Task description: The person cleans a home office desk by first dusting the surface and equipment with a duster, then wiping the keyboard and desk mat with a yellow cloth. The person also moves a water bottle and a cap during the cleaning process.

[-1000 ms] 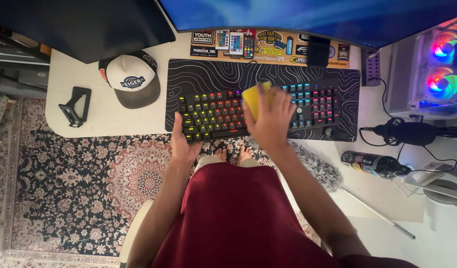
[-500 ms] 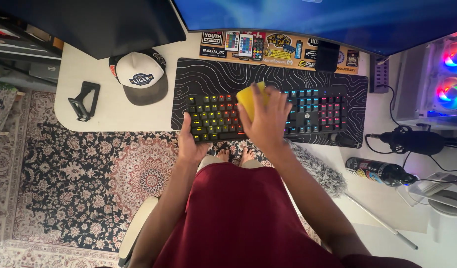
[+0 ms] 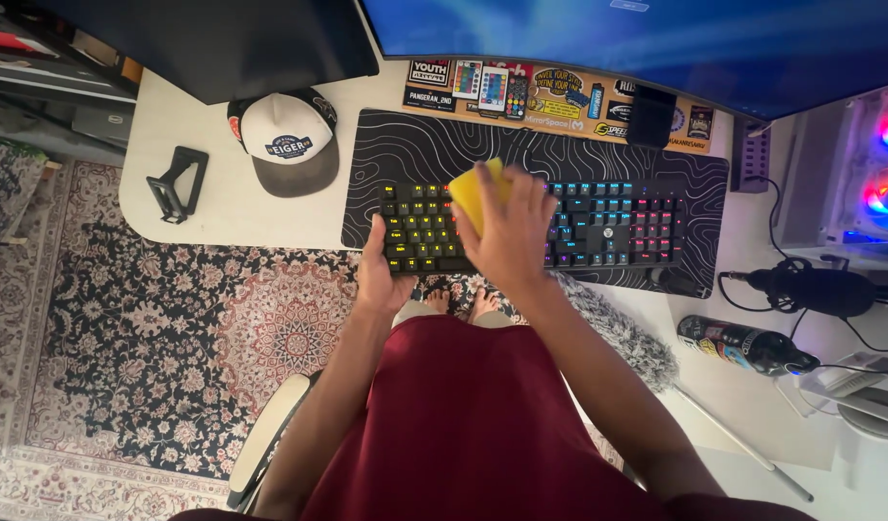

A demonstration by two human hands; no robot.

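Note:
A black keyboard (image 3: 608, 224) with rainbow backlit keys lies on a black desk mat (image 3: 434, 150) with white contour lines. My right hand (image 3: 507, 232) presses a yellow cloth (image 3: 473, 190) onto the keys left of the keyboard's middle. At the keyboard's front left corner, my left hand (image 3: 378, 270) grips its edge, thumb on top.
A white and brown cap (image 3: 288, 143) and a small black stand (image 3: 177, 183) sit on the white desk at left. A grey duster (image 3: 623, 333), a dark bottle (image 3: 738, 344) and a microphone (image 3: 813, 289) lie at right. A monitor spans the back, a lit computer case at far right.
My right hand has slid the yellow cloth leftward across the keys. The camera view has shifted, so everything sits further right in the picture. My left hand keeps its hold.

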